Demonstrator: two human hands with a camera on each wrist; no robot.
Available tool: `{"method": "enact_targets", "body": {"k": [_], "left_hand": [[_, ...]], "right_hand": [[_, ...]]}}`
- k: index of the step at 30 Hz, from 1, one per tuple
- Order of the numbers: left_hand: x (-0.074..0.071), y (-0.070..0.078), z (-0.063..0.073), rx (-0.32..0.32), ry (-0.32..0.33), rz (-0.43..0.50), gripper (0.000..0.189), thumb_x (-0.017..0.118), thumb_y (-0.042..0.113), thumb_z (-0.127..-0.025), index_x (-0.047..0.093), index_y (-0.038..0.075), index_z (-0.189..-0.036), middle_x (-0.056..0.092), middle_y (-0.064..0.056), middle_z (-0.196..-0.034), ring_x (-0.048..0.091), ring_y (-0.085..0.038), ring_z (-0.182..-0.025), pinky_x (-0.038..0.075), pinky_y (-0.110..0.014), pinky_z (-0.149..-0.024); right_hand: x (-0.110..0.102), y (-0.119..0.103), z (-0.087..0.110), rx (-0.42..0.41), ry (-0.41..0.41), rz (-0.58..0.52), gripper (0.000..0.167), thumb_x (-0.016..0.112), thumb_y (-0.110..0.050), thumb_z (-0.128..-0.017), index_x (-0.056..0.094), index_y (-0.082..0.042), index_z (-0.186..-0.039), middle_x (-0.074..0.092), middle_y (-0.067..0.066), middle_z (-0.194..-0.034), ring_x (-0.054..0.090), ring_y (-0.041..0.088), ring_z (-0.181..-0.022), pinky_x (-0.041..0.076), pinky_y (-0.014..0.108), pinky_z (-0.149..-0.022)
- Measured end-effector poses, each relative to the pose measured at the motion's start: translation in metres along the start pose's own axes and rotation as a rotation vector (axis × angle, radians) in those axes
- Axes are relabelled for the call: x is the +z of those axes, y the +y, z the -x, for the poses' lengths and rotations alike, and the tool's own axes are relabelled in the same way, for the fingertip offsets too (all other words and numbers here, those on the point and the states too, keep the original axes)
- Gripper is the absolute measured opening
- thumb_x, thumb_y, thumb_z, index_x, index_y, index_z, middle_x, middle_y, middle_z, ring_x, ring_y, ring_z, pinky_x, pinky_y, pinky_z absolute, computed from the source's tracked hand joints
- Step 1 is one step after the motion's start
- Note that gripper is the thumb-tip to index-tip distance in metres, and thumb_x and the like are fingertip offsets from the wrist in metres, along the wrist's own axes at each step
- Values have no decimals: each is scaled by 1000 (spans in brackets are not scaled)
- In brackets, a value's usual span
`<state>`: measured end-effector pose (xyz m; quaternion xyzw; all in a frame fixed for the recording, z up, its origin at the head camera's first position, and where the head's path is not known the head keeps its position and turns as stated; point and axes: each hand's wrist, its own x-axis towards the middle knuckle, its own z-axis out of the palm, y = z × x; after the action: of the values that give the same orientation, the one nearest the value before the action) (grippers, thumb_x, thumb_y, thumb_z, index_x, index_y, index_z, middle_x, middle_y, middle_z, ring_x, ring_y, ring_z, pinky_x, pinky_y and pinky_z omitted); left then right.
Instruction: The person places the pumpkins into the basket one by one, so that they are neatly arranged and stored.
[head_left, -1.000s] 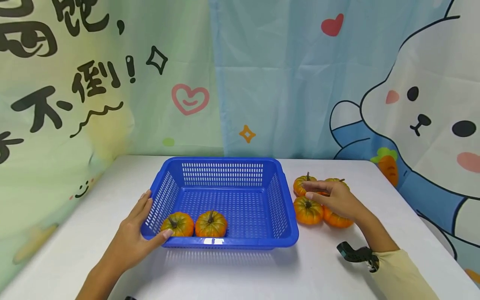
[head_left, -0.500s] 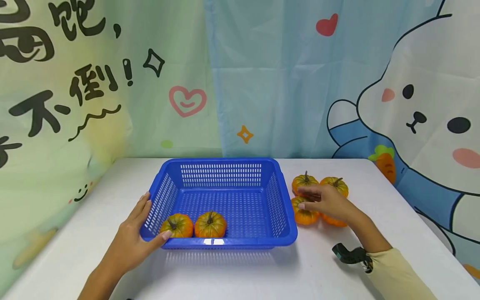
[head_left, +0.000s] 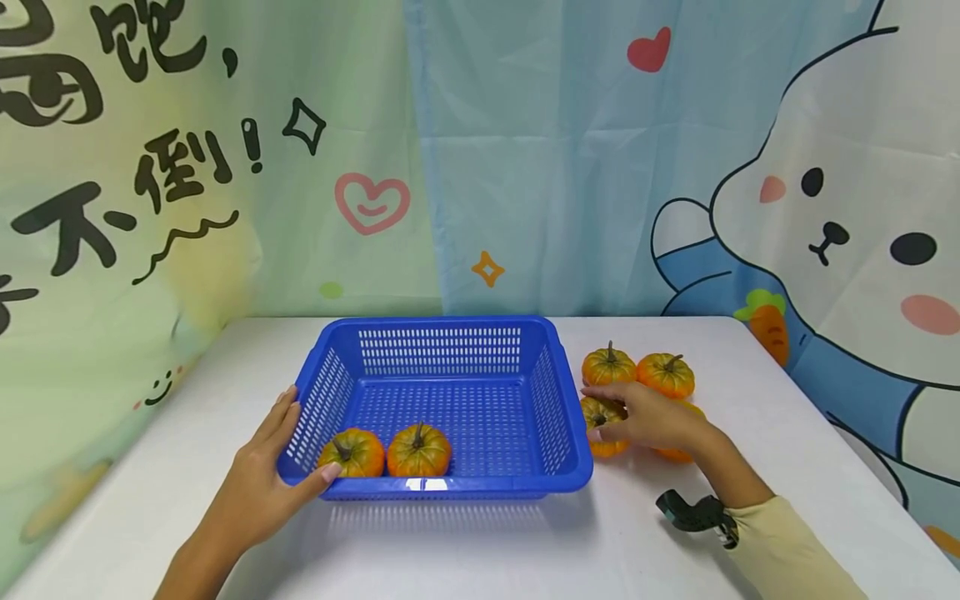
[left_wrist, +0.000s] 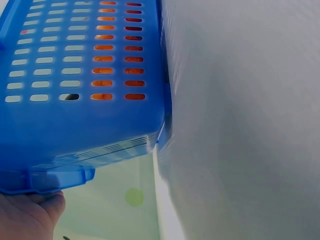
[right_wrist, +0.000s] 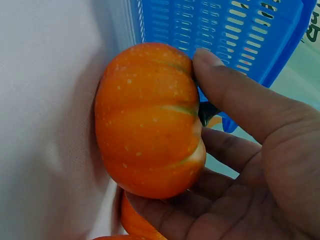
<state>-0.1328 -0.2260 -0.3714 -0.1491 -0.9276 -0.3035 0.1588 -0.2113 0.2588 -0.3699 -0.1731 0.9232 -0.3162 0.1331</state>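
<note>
A blue plastic basket (head_left: pixel 456 485) stands on the white table, with two small orange-and-green pumpkins, a left one (head_left: pixel 351 454) and a right one (head_left: pixel 418 452), inside near its front wall. My left hand (head_left: pixel 258 483) holds the basket's left front corner, thumb on the front rim and fingers along the left side. Right of the basket, my right hand (head_left: pixel 648 417) grips another pumpkin (right_wrist: pixel 150 120), thumb on one side and fingers round the other. This pumpkin's dark stem points toward the palm in the right wrist view.
Behind my right hand sit two more pumpkins, one (head_left: pixel 609 365) near the basket and one (head_left: pixel 666 375) farther right. Another pumpkin (head_left: pixel 678 456) is partly hidden under the hand. A printed curtain (head_left: pixel 525 167) hangs at the table's (head_left: pixel 450 550) far edge.
My right hand has moved left and down from above the pumpkin group onto the front left pumpkin, and its fingers have closed round it. The left hand keeps its place on the basket.
</note>
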Motion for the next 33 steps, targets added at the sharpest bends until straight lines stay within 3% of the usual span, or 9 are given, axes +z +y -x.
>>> {"method": "enact_targets", "body": {"k": [5, 10, 20, 25, 29, 33], "left_hand": [[0, 1, 0, -9, -8, -3, 93, 75, 41, -81, 32, -8, -147, 22, -15, -159, 26, -43, -140, 30, -64, -103], [0, 0, -1, -1, -6, -1, 93, 76, 40, -80, 32, -8, -147, 22, -14, -159, 26, -43, -140, 30, -64, -103], [0, -2, 0, -2, -1, -7, 93, 76, 41, -80, 33, -8, -146, 22, -15, -159, 26, -43, -140, 30, -63, -104], [1, -2, 0, -2, -1, -6, 93, 76, 40, -80, 33, -8, -146, 22, -15, -159, 26, -43, -140, 31, -64, -103], [1, -2, 1, 4, 1, -1, 92, 76, 40, -80, 33, -8, -146, 22, -14, -159, 26, -43, -140, 30, -63, -104], [0, -2, 0, 1, -1, -4, 93, 76, 40, -80, 33, -8, -147, 21, -14, -159, 26, -42, -140, 30, -63, -104]], "right_hand": [[1, 0, 0, -13, -4, -31, 57, 74, -27, -87, 56, -1, -135, 62, 11, -124, 55, 28, -107, 51, 43, -92], [2, 0, 0, -12, 4, -28, 52, 70, -24, -91, 56, -2, -137, 63, 10, -123, 55, 22, -99, 52, 33, -84], [-1, -3, 1, -79, 46, -41, 55, 54, -32, -100, 47, 5, -141, 56, 20, -133, 55, 37, -116, 49, 48, -94], [-3, -3, 2, -74, 68, -43, 57, 54, -36, -100, 47, 1, -142, 55, 19, -135, 53, 38, -119, 47, 50, -95], [-5, -2, 4, -60, 87, -48, 59, 58, -40, -97, 49, -4, -142, 56, 17, -135, 53, 38, -120, 48, 49, -95], [-6, -1, 5, -52, 121, -59, 58, 61, -40, -95, 52, -7, -141, 59, 16, -131, 57, 32, -110, 53, 40, -88]]}}
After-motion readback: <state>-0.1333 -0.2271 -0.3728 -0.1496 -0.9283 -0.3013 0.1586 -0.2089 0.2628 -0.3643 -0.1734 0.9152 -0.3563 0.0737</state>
